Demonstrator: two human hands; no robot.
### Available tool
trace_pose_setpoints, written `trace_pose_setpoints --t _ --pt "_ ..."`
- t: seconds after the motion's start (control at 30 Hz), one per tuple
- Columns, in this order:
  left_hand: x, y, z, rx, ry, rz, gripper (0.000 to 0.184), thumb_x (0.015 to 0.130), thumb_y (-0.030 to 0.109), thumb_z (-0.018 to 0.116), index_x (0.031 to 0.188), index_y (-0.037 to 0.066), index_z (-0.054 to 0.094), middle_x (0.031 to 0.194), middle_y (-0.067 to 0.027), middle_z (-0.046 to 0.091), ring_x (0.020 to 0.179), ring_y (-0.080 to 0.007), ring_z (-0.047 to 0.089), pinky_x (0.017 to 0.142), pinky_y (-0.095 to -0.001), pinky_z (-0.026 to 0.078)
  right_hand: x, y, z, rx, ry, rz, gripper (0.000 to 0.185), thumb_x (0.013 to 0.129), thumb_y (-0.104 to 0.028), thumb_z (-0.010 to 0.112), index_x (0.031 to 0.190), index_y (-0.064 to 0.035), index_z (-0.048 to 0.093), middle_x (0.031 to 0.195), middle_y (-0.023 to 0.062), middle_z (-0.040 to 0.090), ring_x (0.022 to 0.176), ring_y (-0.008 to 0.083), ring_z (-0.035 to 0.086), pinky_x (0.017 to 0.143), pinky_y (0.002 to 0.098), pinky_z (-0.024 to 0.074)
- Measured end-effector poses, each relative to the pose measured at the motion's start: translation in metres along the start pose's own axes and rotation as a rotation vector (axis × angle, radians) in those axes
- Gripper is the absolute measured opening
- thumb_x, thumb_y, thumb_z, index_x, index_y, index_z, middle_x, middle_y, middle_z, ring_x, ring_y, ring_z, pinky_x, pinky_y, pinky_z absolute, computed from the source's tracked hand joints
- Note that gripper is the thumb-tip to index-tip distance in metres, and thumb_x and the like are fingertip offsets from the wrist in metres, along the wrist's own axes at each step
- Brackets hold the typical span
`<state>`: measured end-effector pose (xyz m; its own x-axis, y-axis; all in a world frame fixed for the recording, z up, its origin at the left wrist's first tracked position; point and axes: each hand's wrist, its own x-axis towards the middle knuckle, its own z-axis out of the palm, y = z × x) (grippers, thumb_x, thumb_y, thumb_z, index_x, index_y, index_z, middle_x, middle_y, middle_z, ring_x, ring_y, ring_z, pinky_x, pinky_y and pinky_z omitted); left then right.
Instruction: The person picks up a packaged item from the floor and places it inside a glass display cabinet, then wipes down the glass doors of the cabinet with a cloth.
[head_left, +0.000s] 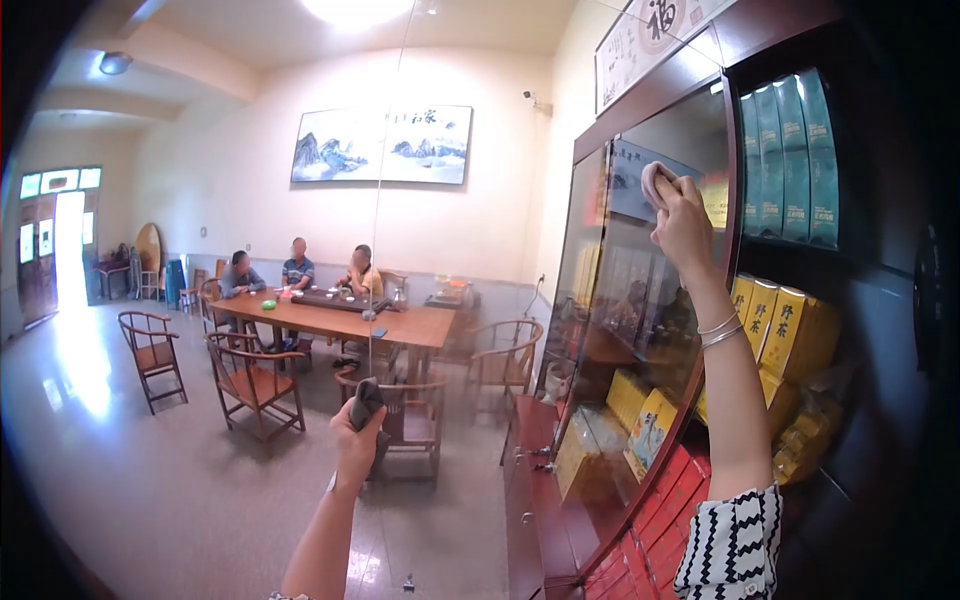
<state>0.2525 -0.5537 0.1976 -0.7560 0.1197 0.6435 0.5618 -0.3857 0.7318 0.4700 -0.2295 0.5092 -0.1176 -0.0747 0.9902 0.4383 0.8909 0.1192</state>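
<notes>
My right hand (pixel 682 222) is raised at the upper right, its fingers closed round a pinkish cloth (pixel 655 186) that rests against the glass cabinet door (pixel 640 270). Bracelets circle that wrist, and the sleeve is black and white. Lower and left of centre, my left hand (pixel 354 430) grips a dark grey cloth (pixel 367 400). That hand is in front of the wooden chairs, near the edge of what looks like a clear glass pane.
Yellow boxes (pixel 785 325), green packages (pixel 790 160) and red boxes (pixel 660 510) fill the cabinet shelves. Three people sit at a long wooden table (pixel 410 325) farther back, with wooden chairs (pixel 255 385) around it. Low red cabinet doors (pixel 535 500) stand below the glass.
</notes>
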Motion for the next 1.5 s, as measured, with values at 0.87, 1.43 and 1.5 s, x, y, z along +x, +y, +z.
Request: trace_pose_setpoints --t 0.87,1.43,1.5 --pt "-0.11 0.048 -0.013 -0.746 -0.257 -0.14 0.052 0.095 0.052 0.036 0.125 0.01 0.047 0.131 -0.0084 0.042 0.122 -0.0228 0.042 0.099 -0.0386 0.038 -0.227 -0.27 -0.006 1.195 -0.528 -0.527 0.038 0.076 -0.009 0.067 0.113 -0.0098 0.058 0.103 0.0103 0.057 0.095 0.0277 0.056 0.079 0.0359 0.048" --pt "-0.062 0.063 -0.001 -0.486 -0.154 -0.249 0.086 0.088 0.071 0.022 0.141 0.003 0.032 0.141 -0.0095 0.037 0.131 -0.0183 0.034 0.108 -0.0313 0.026 -0.186 -0.227 -0.039 1.383 -0.374 -0.3 0.034 0.074 0.004 0.059 0.107 -0.0045 0.061 0.094 0.0128 0.059 0.086 0.0274 0.06 0.077 0.0363 0.0487" --pt "-0.043 0.073 -0.006 -0.039 0.002 -0.041 0.072 0.093 0.055 0.038 0.138 -0.001 0.035 0.138 -0.014 0.039 0.128 -0.022 0.036 0.106 -0.0301 0.026 -0.141 -0.187 -0.048 1.234 -0.207 -0.153 0.027 0.075 0.001 0.053 0.101 -0.0022 0.059 0.088 0.0152 0.055 0.087 0.0301 0.056 0.077 0.0367 0.0455"
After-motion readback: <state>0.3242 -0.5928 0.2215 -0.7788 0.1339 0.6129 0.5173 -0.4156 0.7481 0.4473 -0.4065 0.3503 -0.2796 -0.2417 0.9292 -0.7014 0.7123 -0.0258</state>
